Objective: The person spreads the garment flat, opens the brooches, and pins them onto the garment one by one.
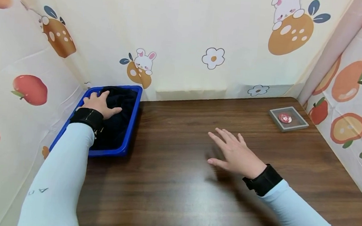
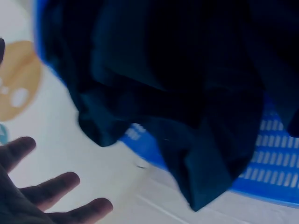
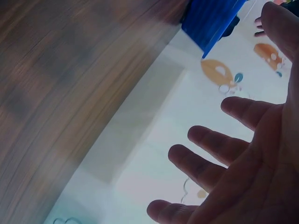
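Observation:
A blue plastic basket (image 1: 130, 123) with slotted sides stands at the table's left rear. Dark, nearly black cloth (image 1: 116, 129) fills it; in the left wrist view a pointed fold of the cloth (image 2: 201, 177) hangs near the slotted wall. Over the basket is my left hand (image 1: 98, 103), fingers spread and thumb out, with nothing in its grasp. My right hand (image 1: 236, 154) hovers above the middle of the table, its fingers apart and its palm bare in the right wrist view.
A small grey square case (image 1: 288, 119) with a clear top and a red round piece inside lies at the right rear of the brown wooden table (image 1: 169, 183). Printed fabric walls (image 1: 186, 49) stand behind and along both sides.

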`<state>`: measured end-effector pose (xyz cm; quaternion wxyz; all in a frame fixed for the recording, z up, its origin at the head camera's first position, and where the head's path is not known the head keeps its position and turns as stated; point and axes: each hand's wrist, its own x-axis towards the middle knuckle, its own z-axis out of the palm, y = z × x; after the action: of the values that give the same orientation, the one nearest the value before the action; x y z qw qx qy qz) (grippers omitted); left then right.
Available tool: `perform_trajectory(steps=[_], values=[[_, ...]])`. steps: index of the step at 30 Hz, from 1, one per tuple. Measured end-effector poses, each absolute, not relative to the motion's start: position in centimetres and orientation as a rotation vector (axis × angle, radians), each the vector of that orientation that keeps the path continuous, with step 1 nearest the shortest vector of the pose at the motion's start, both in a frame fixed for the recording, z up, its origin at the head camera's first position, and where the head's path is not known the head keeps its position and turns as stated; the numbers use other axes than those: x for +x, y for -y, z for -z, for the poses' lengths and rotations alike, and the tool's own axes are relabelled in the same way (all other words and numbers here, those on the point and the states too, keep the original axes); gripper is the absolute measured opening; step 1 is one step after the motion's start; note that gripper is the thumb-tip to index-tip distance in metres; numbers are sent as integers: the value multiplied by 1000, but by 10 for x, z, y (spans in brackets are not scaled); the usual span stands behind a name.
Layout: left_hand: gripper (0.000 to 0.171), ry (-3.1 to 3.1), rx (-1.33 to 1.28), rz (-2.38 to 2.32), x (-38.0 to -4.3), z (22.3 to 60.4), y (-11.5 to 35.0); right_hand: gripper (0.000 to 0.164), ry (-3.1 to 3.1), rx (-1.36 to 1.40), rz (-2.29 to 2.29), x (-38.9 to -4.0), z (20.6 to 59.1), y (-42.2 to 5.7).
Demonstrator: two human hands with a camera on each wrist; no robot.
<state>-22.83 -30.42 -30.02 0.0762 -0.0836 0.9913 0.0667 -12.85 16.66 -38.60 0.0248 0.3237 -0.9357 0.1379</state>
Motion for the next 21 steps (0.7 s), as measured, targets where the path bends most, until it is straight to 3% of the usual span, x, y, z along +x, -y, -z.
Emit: perform_trajectory(steps=[13, 21], values=[[128, -2716, -387, -347, -258, 351, 345, 79, 2848, 1155, -428, -125, 396, -130], [117, -2686, -264, -338, -263, 365, 328, 81, 2836, 1140, -423, -126, 399, -129]])
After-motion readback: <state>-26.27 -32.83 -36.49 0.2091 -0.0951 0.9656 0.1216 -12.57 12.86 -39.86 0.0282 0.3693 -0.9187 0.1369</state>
